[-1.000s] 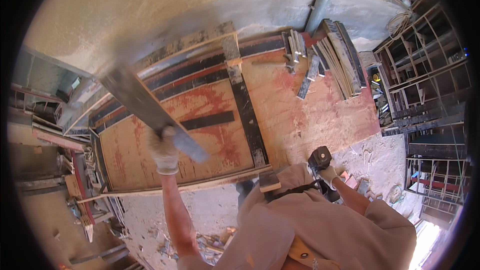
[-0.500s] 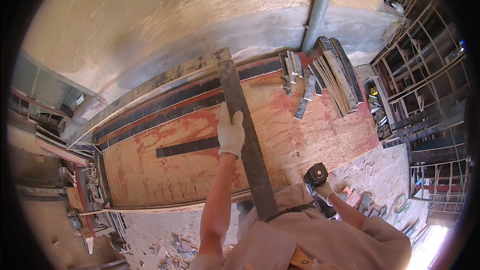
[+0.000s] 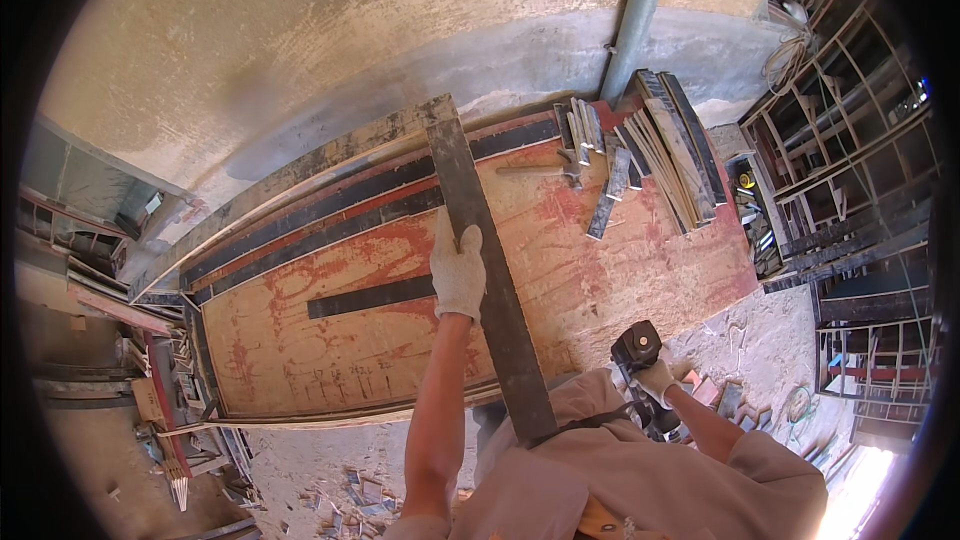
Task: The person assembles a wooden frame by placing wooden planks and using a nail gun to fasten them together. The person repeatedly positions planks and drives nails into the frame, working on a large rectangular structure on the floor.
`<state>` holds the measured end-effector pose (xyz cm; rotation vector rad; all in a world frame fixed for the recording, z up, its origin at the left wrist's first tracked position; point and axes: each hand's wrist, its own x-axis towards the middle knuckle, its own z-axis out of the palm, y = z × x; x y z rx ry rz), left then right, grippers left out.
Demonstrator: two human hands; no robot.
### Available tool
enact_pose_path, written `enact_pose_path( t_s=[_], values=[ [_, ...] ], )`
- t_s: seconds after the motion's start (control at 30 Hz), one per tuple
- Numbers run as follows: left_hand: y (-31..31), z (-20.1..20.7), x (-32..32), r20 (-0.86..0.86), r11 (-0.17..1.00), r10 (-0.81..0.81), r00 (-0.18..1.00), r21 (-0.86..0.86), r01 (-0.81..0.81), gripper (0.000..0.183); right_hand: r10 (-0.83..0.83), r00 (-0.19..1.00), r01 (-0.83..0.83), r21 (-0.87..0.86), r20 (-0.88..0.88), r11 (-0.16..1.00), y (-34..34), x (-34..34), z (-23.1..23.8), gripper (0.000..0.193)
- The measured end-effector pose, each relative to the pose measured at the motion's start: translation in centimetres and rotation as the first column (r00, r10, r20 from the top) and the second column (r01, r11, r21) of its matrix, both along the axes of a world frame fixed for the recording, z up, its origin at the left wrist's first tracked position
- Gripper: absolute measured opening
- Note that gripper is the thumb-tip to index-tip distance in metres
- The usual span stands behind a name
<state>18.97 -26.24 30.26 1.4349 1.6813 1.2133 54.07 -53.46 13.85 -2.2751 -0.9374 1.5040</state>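
A long dark-faced board lies slanting across the worktable, its near end against my clothing at the waist. My left hand, in a pale work glove, is closed on the board's left edge, the thumb on its upper face. My gloved right hand is wrapped round the grip of a black power tool, low at the table's front edge and apart from the board. Its working end is hidden from this view. A shorter dark strip lies left of my left hand.
The wooden worktable is smeared red. A hammer and short dark pieces lie near a stack of strips at the back right. Long strips run along the back, below the wall. Offcuts litter the floor.
The board and my left hand sit slightly further left in view, the hand a little lower. The power tool appears slightly higher. Both hands keep their grips.
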Motion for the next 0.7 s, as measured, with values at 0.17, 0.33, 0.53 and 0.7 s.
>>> enact_pose_path(
  t_s=[0.17,0.33,0.53,0.7],
  values=[
    [-0.4,1.1,0.1,0.052,0.999,-0.027,0.998,-0.035,0.029,0.055,-0.126,0.984,0.118,-0.074,-0.129,0.99,2.2,-0.1,1.7,0.01],
    [-0.3,1.3,0.3,0.097,0.999,-0.034,0.995,-0.036,0.037,0.054,-0.09,0.992,0.088,-0.028,-0.091,0.996,3.5,-0.1,1.0,0.004],
    [-0.2,0.9,0.4,0.107,0.999,0.019,0.994,-0.05,-0.014,0.052,-0.037,0.99,0.042,0.033,-0.134,0.999,5.4,-0.6,2.4,0.007],
    [0.3,1.8,1.1,0.078,0.997,0.008,0.997,-0.075,-0.002,0.054,0.027,0.967,0.005,0.126,-0.253,0.992,13.7,-3.1,13.4,0.015]
  ],
)
